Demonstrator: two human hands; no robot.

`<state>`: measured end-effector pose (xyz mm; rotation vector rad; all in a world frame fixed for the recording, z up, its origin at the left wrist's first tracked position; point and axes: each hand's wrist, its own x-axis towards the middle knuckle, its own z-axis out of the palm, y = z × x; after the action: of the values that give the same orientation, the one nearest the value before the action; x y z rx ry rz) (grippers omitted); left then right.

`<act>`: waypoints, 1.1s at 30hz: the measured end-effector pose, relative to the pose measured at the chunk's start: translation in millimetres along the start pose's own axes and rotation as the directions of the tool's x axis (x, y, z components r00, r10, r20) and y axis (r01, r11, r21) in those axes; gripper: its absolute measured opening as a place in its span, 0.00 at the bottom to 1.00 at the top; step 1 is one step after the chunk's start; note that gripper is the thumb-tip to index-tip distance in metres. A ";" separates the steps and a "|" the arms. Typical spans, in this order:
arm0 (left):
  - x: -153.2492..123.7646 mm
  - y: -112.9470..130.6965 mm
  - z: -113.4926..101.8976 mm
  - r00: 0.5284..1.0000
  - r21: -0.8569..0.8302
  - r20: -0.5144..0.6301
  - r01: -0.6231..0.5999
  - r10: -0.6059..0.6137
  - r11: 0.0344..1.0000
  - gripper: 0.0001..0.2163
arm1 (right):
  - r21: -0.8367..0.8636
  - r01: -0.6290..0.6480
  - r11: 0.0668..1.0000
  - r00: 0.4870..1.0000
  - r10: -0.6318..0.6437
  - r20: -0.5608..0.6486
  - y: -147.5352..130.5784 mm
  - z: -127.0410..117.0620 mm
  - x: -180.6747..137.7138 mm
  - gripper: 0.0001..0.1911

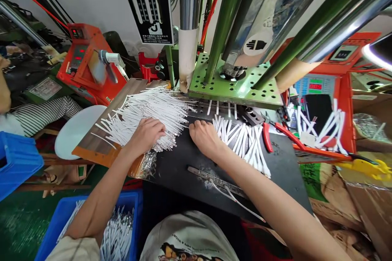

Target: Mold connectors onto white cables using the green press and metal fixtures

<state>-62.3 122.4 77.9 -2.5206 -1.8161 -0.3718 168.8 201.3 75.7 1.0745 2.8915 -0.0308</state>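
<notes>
My left hand (pixel 147 133) rests palm down on a large pile of thin white cable pieces (pixel 143 116) spread over a wooden board (pixel 92 147); its fingers curl into the pile. My right hand (pixel 206 138) lies on the black work plate (pixel 183 163), fingers bent, touching a smaller fan of white cable pieces with thicker ends (pixel 245 140). A few white pieces stand in a metal mould (pixel 223 110) under the green perforated press plate (pixel 235 87).
Red-handled pliers (pixel 275 130) lie right of the fan. A metal strip with two white leads (pixel 214 179) sits near the front edge. A blue bin of white cables (pixel 119 232) is below left, an orange tray (pixel 324 130) to the right. Another person in striped sleeves (pixel 39 114) sits left.
</notes>
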 end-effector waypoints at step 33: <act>-16.1 132.2 54.2 0.946 -0.540 -0.275 -0.299 0.170 0.787 0.09 | 0.592 -0.017 0.806 0.880 0.293 -0.373 89.1 47.0 -202.8 0.11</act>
<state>66.7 72.3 38.9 -2.8724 -1.4322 -1.3041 382.4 134.8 41.1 1.6041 3.2748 -0.8129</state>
